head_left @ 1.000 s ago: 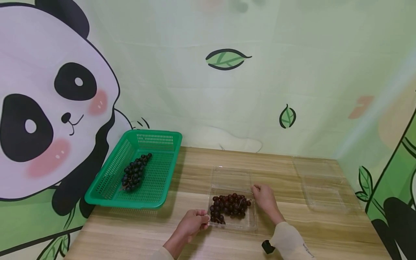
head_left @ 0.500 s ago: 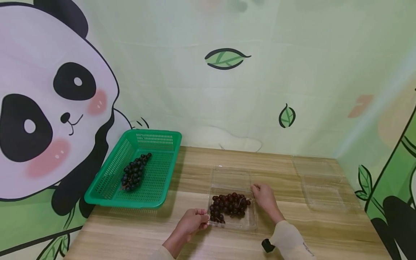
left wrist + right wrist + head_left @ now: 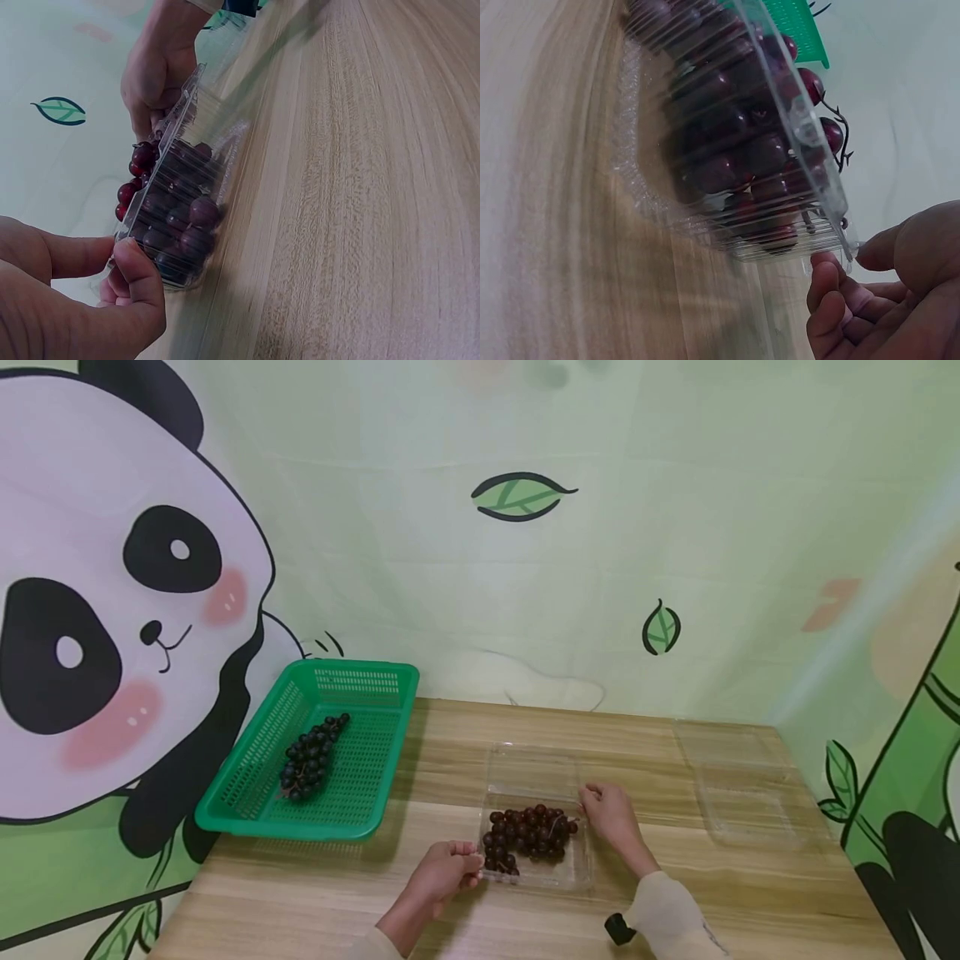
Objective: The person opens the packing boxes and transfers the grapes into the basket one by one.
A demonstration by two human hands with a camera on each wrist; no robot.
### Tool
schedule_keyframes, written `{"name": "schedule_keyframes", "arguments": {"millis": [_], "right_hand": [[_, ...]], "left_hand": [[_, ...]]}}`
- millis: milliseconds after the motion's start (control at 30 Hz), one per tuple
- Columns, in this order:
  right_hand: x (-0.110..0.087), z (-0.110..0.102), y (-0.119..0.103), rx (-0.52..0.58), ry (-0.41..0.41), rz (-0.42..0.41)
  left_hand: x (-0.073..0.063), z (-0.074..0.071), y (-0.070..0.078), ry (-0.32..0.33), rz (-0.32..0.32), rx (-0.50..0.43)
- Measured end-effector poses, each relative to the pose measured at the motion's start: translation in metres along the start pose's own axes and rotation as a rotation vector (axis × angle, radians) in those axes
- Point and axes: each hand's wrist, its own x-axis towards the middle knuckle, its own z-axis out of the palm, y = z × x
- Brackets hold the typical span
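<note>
A clear plastic clamshell box (image 3: 573, 868) rests on the table, its lid (image 3: 532, 770) folded back toward the wall. Inside the base lies a bunch of dark red grapes (image 3: 528, 832), some rising above the rim in the left wrist view. My left hand (image 3: 444, 874) pinches the box's rim at the near left corner between thumb and fingers. On the opposite side, my right hand (image 3: 611, 820) pinches the rim near the hinge; the right wrist view shows its thumb and curled fingers (image 3: 826, 289) at the box's corner.
To the left stands a green plastic basket (image 3: 375, 814) holding one bunch of dark grapes (image 3: 309, 758). Another clear plastic box (image 3: 750, 806) lies open at the table's right side. A printed cloth backdrop (image 3: 420, 577) hangs behind the wooden table (image 3: 675, 860).
</note>
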Motion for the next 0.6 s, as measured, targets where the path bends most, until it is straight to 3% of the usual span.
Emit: {"name": "schedule_keyframes", "arguments": {"millis": [267,600], "right_hand": [[-0.008,-0.005,-0.001,0.038,-0.014,0.042],[-0.024,-0.012,-0.007,0.019,-0.004,0.022]], "left_hand": [[0.0,-0.001,-0.001,0.0,-0.007,0.009],[-0.001,-0.001,0.001,-0.003,-0.013,0.02]]}}
